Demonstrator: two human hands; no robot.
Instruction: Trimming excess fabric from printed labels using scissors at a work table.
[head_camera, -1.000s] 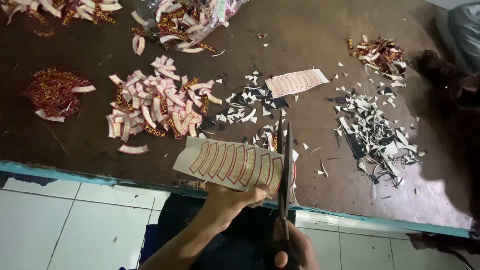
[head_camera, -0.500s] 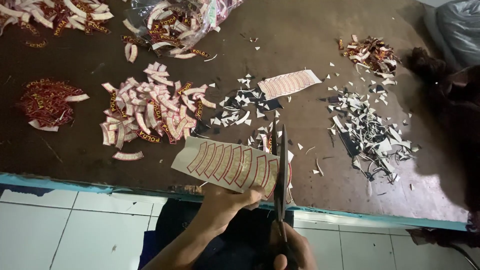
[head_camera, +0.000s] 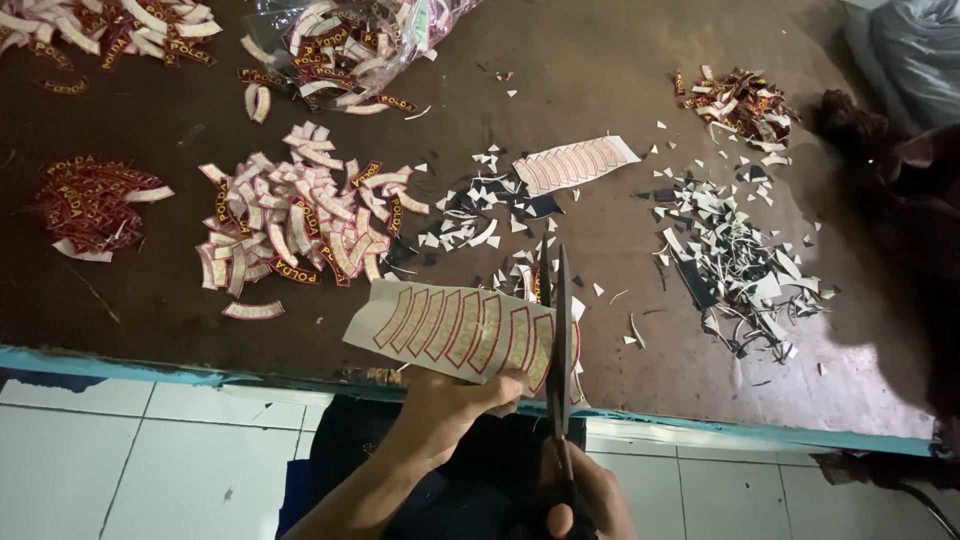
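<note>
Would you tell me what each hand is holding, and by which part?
Left hand pinches the patch sheet at its near edge; right hand grips the scissors by the handles.

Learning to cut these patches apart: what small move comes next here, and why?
Probably close the scissors along the sheet's right edge: the right hand has the blades at the last curved patch, while the left hand pinches the sheet's lower edge.

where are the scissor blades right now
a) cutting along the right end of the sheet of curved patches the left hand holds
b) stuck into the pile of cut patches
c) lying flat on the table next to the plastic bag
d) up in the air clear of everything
a: the scissors in the right hand run up the right end of the sheet that the left hand grips by its lower edge.
</note>
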